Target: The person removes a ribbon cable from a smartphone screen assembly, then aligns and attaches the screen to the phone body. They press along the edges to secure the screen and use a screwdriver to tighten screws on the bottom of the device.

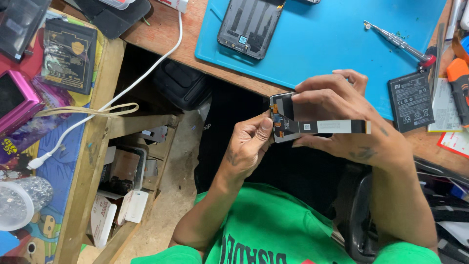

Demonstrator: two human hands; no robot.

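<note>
Your left hand point(249, 144), just left of the frame's centre, is pinched nearly closed: thumb and fingertips press together on the left end of the phone screen panel point(286, 117), right at its small orange connectors. Your right hand point(342, 115), centre right, is curled around the same panel, with its fingers folded over the top edge and the thumb beneath, so both hands are clamped on it. The panel sits in the middle of the frame, held in the air just below the edge of the surface point(166, 39). Most of it is hidden by your right hand, so you cannot tell its long axis. A long flat ribbon cable point(327, 127) lies across it, running left to right, its free end pointing to the right past your knuckles.

Farther up, on the blue mat point(332, 34), an opened phone body point(250, 24) lies at top centre, and a screwdriver point(398, 43) lies at upper right. A black battery point(411, 100) rests at the mat's right edge. A white cable point(146, 73) trails toward the lower left.
</note>
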